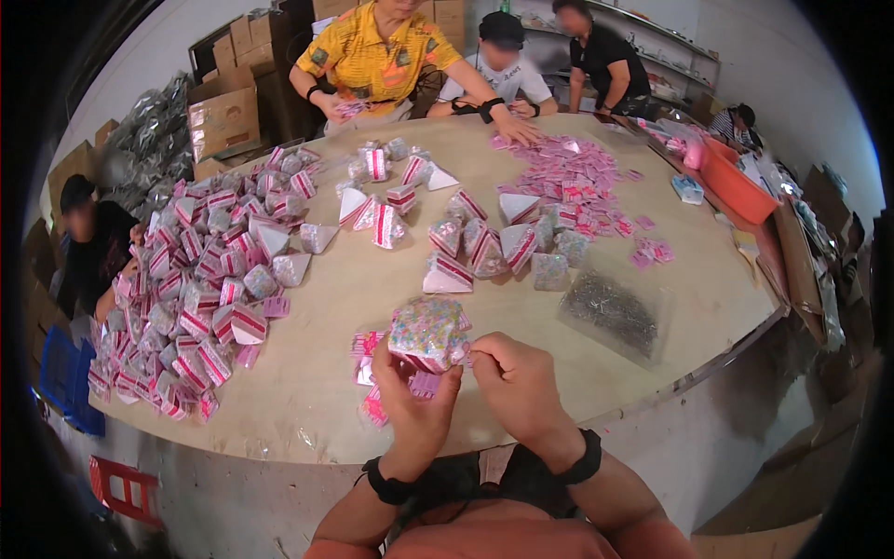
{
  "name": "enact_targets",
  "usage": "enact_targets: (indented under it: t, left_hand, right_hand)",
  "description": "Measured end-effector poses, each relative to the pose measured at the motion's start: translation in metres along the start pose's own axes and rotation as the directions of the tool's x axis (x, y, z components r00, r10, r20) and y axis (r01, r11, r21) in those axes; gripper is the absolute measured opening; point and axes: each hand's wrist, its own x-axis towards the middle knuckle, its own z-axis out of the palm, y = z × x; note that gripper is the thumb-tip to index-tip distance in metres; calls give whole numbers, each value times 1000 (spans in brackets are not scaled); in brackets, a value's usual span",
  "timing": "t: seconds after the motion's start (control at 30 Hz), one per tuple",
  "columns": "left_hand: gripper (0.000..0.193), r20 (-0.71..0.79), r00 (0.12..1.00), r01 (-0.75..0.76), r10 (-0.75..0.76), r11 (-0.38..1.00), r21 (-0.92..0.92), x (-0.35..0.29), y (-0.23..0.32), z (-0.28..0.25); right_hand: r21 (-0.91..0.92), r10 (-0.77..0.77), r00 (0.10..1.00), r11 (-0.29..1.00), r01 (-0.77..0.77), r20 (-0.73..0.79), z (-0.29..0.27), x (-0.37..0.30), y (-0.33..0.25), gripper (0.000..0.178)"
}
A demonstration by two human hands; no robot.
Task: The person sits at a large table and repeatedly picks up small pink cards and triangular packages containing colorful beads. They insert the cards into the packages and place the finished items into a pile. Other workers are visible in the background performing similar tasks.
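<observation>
At far left: blue crate [67, 382], low beside the pale table [708, 270]. Behind the crate: co-worker in dark clothing and cap [107, 233], next to a large heap of wrapped wedges [200, 289], pink and white, piled loosely on the table. Behind the heap: grey bags [144, 130] and brown cartons [223, 121].

Further right, far side: co-worker in yellow patterned shirt [377, 47], leaning over the table, one hand around pink cards, other arm stretched rightward. In front of that position: small group of wedges [386, 224].

Center, near edge: loose cards [372, 410], flat on the table beside and partly under the left hand [414, 405]. Left-hand state: clamped on the held wedge [426, 326], thumb on the near side. Held-wedge position: raised above the table, over the left hand and just left of the right fingertips, speckled face upward. Right hand [521, 382]: thumb and forefinger pinched together at the right end of the held wedge, seemingly on wrapper or a tag; too small to tell which.

Beyond the right hand: second wedge group [480, 247]. At right: clear bag of dark pins [613, 315], pink card pile [568, 177] beyond, orange basin [736, 182] at the table edge.
</observation>
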Motion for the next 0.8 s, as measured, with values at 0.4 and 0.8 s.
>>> enact_targets:
  t: [0.4, 0.8]
  left_hand:
    - [63, 71, 982, 178, -172, 980, -89, 6, 10, -10]
    - [67, 221, 953, 247, -206, 953, -176, -12, 16, -41]
  right_hand:
    - [635, 206, 902, 650, -416, 380, 5, 18, 10, 13]
    - [601, 148, 862, 660, -451, 484, 1, -22, -8, 12]
